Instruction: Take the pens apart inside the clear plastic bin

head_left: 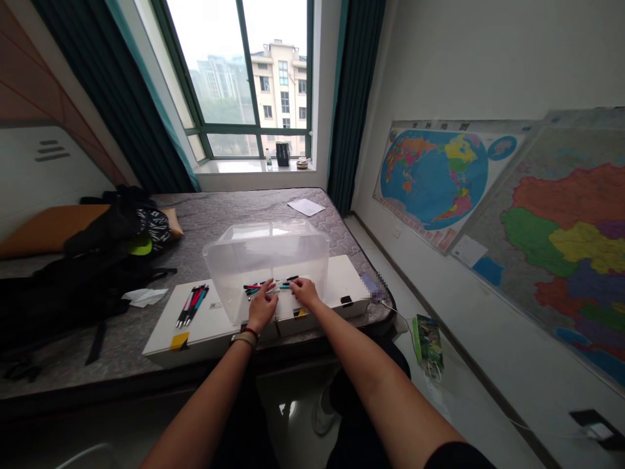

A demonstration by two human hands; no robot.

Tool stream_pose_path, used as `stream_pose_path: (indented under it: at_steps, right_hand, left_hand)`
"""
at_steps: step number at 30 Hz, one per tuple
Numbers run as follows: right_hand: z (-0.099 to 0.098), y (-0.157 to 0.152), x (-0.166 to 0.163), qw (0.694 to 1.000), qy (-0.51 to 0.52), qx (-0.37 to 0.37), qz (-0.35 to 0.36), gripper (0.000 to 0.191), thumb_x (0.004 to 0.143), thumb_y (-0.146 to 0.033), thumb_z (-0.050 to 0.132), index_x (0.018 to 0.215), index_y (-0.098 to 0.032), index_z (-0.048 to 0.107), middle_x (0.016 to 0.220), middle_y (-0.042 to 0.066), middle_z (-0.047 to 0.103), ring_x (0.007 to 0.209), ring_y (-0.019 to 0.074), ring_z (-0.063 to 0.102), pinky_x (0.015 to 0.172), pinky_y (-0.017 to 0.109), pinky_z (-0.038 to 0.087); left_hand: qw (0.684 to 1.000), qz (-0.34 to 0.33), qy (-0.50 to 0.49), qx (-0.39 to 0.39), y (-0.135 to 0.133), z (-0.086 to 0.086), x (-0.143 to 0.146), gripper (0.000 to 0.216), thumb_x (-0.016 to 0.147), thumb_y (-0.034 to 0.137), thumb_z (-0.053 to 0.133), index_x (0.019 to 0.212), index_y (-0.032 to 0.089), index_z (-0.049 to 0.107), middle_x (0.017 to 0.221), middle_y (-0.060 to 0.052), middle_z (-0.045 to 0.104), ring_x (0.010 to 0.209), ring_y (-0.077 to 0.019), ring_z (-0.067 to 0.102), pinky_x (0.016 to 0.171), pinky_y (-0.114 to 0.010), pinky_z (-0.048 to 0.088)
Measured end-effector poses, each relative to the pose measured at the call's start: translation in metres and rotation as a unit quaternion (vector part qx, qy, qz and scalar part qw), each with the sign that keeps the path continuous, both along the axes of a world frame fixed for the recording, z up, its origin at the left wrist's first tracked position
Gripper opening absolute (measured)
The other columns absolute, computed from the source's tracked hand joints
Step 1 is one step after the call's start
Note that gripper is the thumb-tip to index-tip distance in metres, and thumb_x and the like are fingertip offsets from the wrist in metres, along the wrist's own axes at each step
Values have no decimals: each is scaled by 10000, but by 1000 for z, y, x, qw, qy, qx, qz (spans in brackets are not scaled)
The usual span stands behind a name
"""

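Note:
My left hand [262,309] and my right hand [305,291] meet at the front of a clear plastic box [266,257] that stands on flat white boxes [215,319]. Both pinch a pen [280,285] between them, over several coloured pens [254,288] lying in the clear box. A second bundle of pens [193,304] lies on the white box to the left. A watch and a red band sit on my left wrist.
A mattress [244,208] carries black bags and clothes [88,267], a crumpled tissue [144,297] and a white sheet [306,207]. Window ahead with a kettle on its sill [282,154]. Maps [439,176] hang on the right wall. A green packet [428,339] lies on the floor.

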State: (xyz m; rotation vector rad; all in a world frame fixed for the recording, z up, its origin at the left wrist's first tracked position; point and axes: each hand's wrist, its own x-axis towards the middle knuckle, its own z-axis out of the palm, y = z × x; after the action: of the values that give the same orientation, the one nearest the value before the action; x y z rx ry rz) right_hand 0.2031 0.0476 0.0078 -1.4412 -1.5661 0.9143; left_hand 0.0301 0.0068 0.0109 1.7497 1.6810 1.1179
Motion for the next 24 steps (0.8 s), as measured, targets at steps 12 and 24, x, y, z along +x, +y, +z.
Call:
stream_pose_path:
  at_steps: [12,24]
  right_hand:
    - [2,-1,1,1000,-18,20,-3,220,830,-314,585,700,-166,681,638,26,680,582,132,591,584,218,394]
    - [-1,-2,3,1000,-7,13,-9,220,828,-314,552,725,-177,690,638,24,683,588,138,605,602,217,403]
  left_hand:
    - [991,-58,-117,11,-2,1,-7,304,832,350,559,1045,168,680,902,-65,730,664,-141,637,674,-286,527]
    - [982,-51,92,157,-85,66,-48,259,866,283,516,1044,203,687,673,7,639,591,-119,570,614,-233,453]
